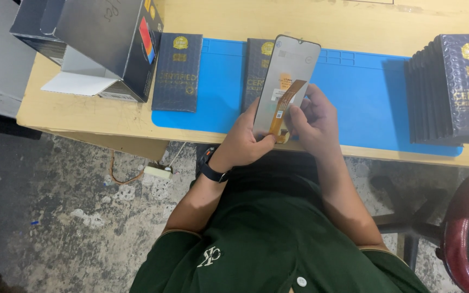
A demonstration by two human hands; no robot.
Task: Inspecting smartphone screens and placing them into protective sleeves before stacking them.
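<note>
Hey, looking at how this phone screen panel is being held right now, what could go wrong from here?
1. The orange flex cable hangs loose on the screen panel; the right hand fingers at it could crease or tear it.
2. The left hand grips only the panel's lower edge, so the panel might slip and drop onto the blue mat or the floor.

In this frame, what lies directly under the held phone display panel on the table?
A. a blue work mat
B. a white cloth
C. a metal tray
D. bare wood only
A: both hands, left hand and right hand, hold the grey rectangular phone display panel over the blue rubber work mat on the wooden table.
</note>
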